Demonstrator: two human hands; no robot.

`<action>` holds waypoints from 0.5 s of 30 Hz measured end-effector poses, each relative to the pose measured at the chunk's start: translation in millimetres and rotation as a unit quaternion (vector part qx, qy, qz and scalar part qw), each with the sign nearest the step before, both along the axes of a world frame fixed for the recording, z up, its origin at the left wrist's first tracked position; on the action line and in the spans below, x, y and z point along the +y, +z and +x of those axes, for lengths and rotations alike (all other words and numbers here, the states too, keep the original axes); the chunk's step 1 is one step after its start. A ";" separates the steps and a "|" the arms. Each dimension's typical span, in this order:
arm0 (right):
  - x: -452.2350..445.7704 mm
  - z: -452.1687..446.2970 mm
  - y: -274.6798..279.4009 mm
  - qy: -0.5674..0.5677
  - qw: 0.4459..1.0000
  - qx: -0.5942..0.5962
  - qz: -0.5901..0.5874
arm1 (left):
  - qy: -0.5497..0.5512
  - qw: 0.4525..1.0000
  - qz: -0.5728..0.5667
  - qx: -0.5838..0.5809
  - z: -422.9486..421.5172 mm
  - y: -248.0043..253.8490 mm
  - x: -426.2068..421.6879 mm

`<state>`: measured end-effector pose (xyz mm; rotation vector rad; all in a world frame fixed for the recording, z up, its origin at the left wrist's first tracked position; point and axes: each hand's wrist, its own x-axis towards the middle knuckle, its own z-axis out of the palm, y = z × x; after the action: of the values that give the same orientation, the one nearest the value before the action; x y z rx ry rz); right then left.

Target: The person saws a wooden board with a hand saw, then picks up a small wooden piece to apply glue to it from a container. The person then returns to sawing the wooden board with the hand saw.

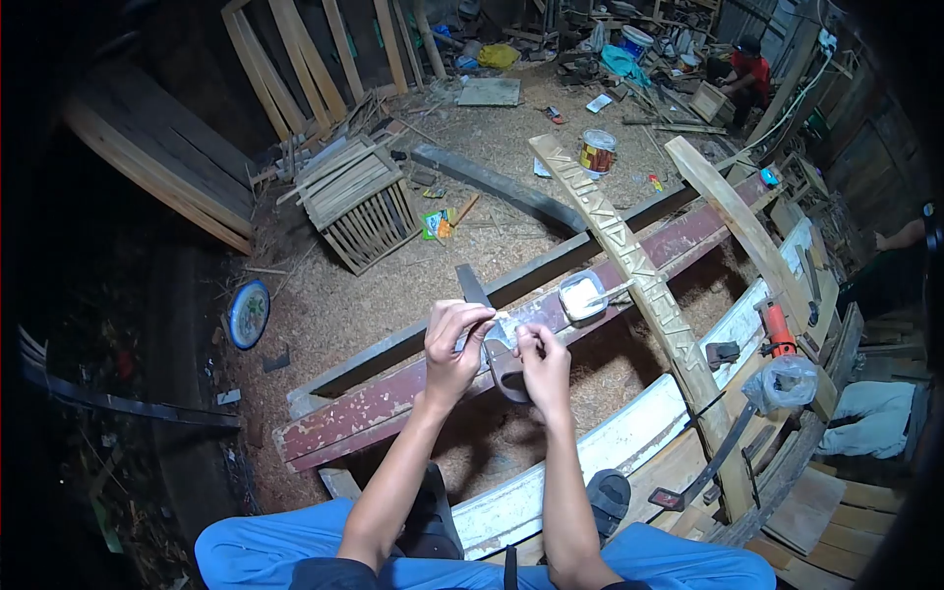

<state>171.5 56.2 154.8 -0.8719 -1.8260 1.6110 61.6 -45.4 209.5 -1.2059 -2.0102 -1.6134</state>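
Observation:
My left hand (454, 344) is raised over the maroon beam (393, 393), thumb and fingers pinched together at a small pale piece. Close to its right, my right hand (541, 359) has its fingers curled in; what they hold, if anything, is too small to tell. Between and below the hands lies a dark saw-like tool (506, 374) across the beam. Right of my hands stands a square tub of white material (582, 296) with a stick on its rim. Beyond it runs a long board with carved raised letters (629, 256).
A slatted wooden crate (364, 211) and a paint can (597, 152) stand on the shavings-covered floor. A red power tool (777, 329) and a plastic bag (787, 382) lie at the right. A person in red (752, 79) sits at the back right; another person's arm (900, 236) shows at right.

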 end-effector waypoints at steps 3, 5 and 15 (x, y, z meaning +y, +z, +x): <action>13.4 13.2 71.3 0.096 0.965 0.183 -0.162 | -0.071 0.994 -0.022 0.086 0.2 29.6 5.3; 19.6 28.7 104.2 0.132 0.948 0.205 -0.204 | -0.093 0.987 -0.029 0.129 6.6 58.2 9.3; 27.6 62.5 175.8 0.229 0.895 0.285 -0.255 | -0.162 0.904 -0.145 0.369 26.8 160.5 11.2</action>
<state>234.0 83.8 330.7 -0.0935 -1.2468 2.3926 88.4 -34.2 370.0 -1.9710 -1.6171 -0.7522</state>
